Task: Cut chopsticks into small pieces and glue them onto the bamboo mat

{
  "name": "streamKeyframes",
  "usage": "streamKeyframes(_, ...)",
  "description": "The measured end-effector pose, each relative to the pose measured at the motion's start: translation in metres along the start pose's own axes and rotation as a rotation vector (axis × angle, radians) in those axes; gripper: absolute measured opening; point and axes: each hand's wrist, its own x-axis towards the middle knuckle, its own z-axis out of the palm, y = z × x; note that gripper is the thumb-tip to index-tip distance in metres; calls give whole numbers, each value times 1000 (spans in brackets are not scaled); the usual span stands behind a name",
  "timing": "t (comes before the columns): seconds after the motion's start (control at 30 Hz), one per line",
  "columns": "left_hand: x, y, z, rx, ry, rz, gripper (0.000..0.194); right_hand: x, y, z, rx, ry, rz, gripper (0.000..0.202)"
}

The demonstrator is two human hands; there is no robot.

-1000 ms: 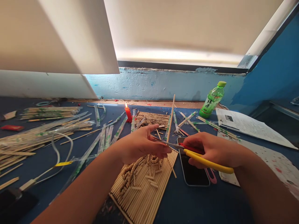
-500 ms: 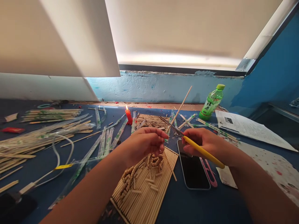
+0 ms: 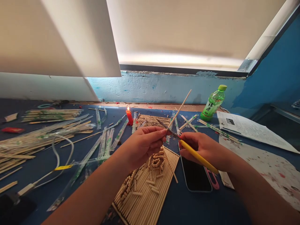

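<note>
My left hand [image 3: 150, 140] pinches the lower end of a wooden chopstick [image 3: 180, 107], which slants up to the right. Closed around a yellow-handled knife [image 3: 199, 157] is my right hand [image 3: 202, 148]. Its narrow, pointed metal blade crosses the chopstick just above my left fingertips, and the two seem to touch. Beneath my hands lies a panel of chopsticks [image 3: 150, 206] laid side by side. Short cut pieces [image 3: 153, 188] and rows of small wooden bits [image 3: 158, 161] rest on it. My left hand partly hides the panel.
A lit red candle [image 3: 129, 117] stands behind my left hand. A phone [image 3: 197, 175] and a pink-handled item [image 3: 213, 179] lie at right. Farther back are a green tea bottle [image 3: 212, 104] and printed papers [image 3: 255, 129]. Chopsticks [image 3: 49, 115], wrappers [image 3: 106, 142] and a white cable [image 3: 53, 156] cover the left.
My right hand has moved slightly left and down, bringing the blade across the chopstick. My left fingers have closed together around the chopstick's lower end, whose upper tip has dipped a little.
</note>
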Motion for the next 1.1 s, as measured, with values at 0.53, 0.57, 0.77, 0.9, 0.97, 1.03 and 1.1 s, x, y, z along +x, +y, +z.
streamKeyframes(0.53,0,-1,1,101,33,34,16,-1,-1,1,-155,-20,-41,33)
streamKeyframes(0.57,1,-1,1,109,35,37,16,-1,0,2,-155,-16,-43,33)
streamKeyframes(0.77,1,-2,0,130,58,41,18,1,-2,5,-151,3,-31,19)
streamKeyframes(0.9,-1,0,0,143,60,28,19,-1,-5,8,-230,62,-45,11)
streamKeyframes(0.97,-1,1,1,141,58,29,19,-2,-6,9,-273,90,-64,12)
streamKeyframes(1.03,-2,2,3,128,80,32,16,-2,-6,10,-287,103,-72,12)
streamKeyframes(1.1,-1,2,3,92,101,27,14,-1,-6,11,-281,108,-68,10)
